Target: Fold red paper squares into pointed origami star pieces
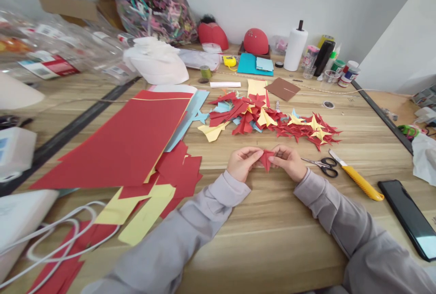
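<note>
Wooden worktop (245,235): our left hand (243,162) and right hand (289,161) pinch the red paper (266,162), on our side of the pile (243,124). We'd best hold edges flush, press each crease firmly, and spare the thin tip.

The paper (266,159) is red, small and folded, tapering to a tip that aims at six o'clock, its wider end toward twelve. It is pinched at its ten and three o'clock edges, about four o'clock from the view's middle. Its finer creases are too small to tell.
</note>
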Tool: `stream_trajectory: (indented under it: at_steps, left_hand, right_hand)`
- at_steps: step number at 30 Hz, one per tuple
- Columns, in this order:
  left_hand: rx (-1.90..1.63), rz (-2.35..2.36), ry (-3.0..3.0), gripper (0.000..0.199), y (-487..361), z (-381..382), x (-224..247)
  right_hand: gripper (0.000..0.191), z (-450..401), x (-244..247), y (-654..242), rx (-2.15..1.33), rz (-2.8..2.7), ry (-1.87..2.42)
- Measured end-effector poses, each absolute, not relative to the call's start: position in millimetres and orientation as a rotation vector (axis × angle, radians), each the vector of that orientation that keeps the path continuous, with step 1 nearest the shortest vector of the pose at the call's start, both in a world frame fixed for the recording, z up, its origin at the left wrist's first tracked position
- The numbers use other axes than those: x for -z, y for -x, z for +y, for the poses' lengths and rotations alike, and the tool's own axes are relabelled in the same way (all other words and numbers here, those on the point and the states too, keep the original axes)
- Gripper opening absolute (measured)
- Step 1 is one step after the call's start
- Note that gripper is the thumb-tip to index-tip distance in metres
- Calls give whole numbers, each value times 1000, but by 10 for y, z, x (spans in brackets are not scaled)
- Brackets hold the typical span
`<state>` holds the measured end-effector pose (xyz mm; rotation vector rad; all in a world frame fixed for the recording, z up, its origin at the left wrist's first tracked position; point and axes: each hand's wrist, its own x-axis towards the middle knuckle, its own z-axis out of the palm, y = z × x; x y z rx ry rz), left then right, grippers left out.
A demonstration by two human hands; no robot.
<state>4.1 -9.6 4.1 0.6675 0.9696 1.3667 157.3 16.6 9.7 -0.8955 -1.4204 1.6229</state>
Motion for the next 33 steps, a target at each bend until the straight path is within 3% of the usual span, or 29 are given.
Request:
stream_trajectory:
  at_steps: [11, 16, 22, 33]
  left_hand:
    - [-1322, 978, -657, 34, -17, -87, -43]
    - [-1379, 901, -755, 45, -18, -101, -25]
    - [-1366, 906, -1126, 21, -43, -184, -35]
    - [-1311, 1005, -1059, 31, -51, -179, -35]
  right_hand:
    - [28, 174, -61, -1563, -1645, -1496, 852]
    - [28, 176, -96, -1557, -1580, -1430, 925]
    - [29, 182, -104, -1554, -1551, -1388, 945]
    - [29, 171, -104, -1553, -1537, -1407, 941]
